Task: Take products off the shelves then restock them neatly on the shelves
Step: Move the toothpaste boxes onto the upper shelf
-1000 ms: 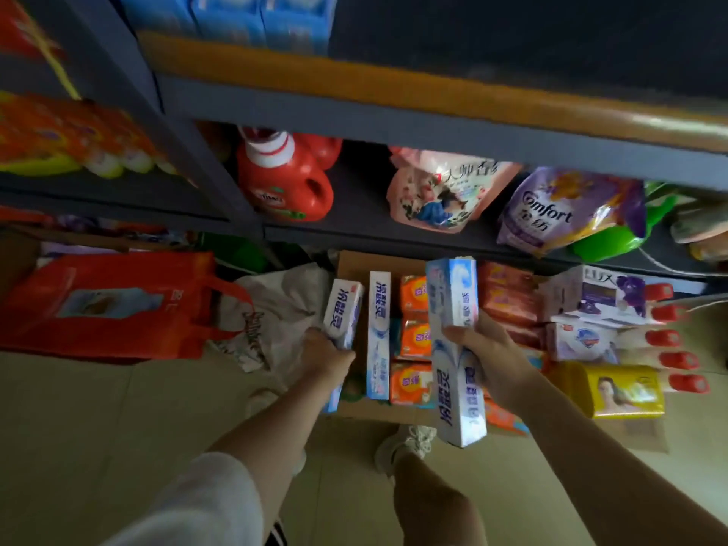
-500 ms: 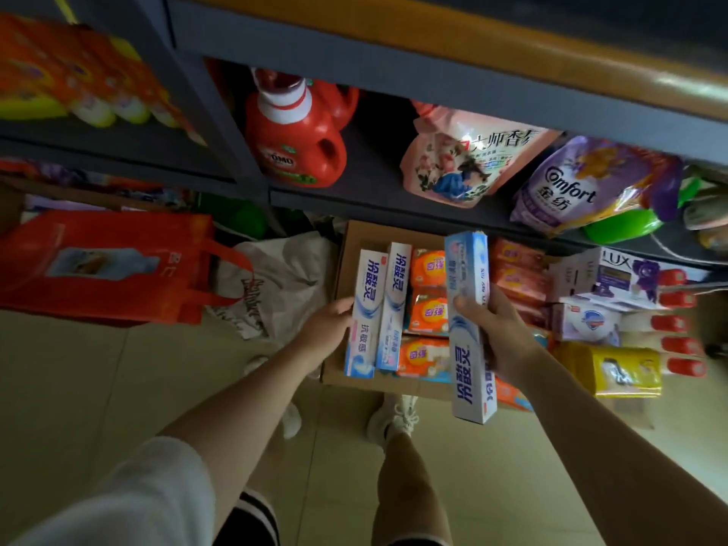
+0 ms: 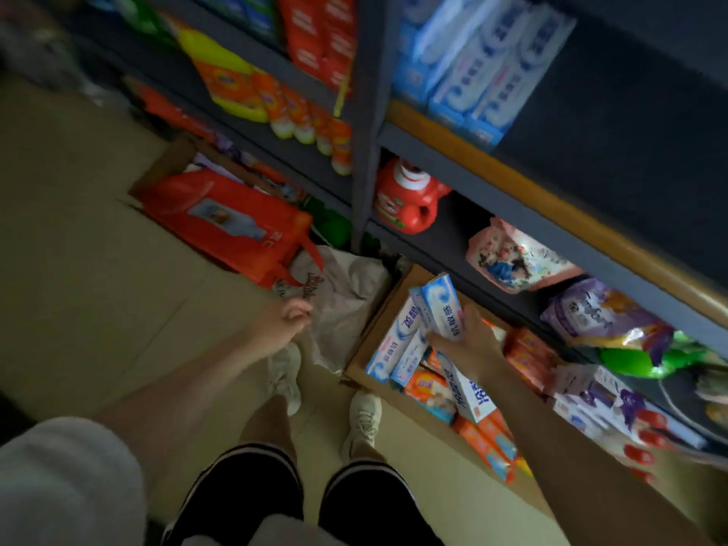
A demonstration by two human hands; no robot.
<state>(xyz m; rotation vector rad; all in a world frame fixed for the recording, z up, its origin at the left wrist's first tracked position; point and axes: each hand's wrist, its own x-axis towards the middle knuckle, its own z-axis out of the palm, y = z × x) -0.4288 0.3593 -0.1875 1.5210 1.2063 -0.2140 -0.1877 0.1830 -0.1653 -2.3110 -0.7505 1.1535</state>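
My right hand [image 3: 467, 342] grips a couple of long white-and-blue toothpaste boxes [image 3: 441, 305] above an open cardboard carton [image 3: 372, 333] on the floor. Two more toothpaste boxes [image 3: 394, 346] lie in the carton's left side beside orange soap packs [image 3: 429, 386]. My left hand [image 3: 283, 321] hangs loosely curled and holds nothing, left of the carton, over a beige cloth bag [image 3: 346, 285]. A row of the same toothpaste boxes [image 3: 476, 65] stands on the upper shelf at top right.
A red detergent bottle [image 3: 405, 199], a pink pouch [image 3: 508, 258] and a purple softener pouch [image 3: 598, 315] sit on the lower shelf. An orange tote bag [image 3: 228, 218] lies in a box at left. My shoes [image 3: 364, 419] stand right by the carton.
My left hand let go of the toothpaste box in the carton and drew back to the left. My right hand still holds its boxes. The view swung up toward the upper shelves.
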